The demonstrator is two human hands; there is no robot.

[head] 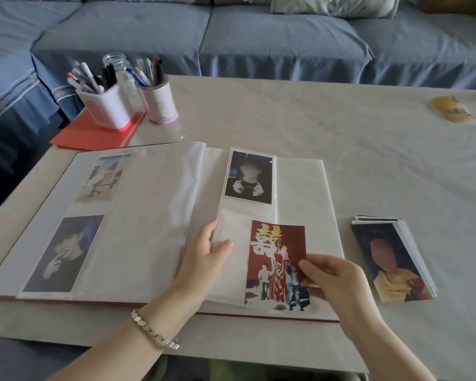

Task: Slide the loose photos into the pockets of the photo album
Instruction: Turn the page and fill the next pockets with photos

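Right hand (333, 279): thumb and fingers pinch the right edge of a red photo (276, 259), at about mid-height. Left hand (206, 251): thumb on top and fingers beneath, gripping the left edge of the lower pocket (231, 229) on the right-hand page of the photo album (154, 215).

The red photo lies upright over that lower pocket, with its bottom edge near the front edge of the album. Whether any part of it is already inside the pocket cannot be determined.

The album lies open and flat on the table (341, 133). The upper pocket of the right page contains a dark portrait photo (248, 176). The left page contains two photos, a pale photo (102, 177) above and a bluish photo (63, 254) below.

A stack of loose photos (390, 259) lies on the table just right of the album, apart from both hands.

At the far left corner of the table, two pen holders (107, 105) and a glass jar (118, 61) stand near a red folder (94, 133). A bracelet (154, 331) is on the left wrist.
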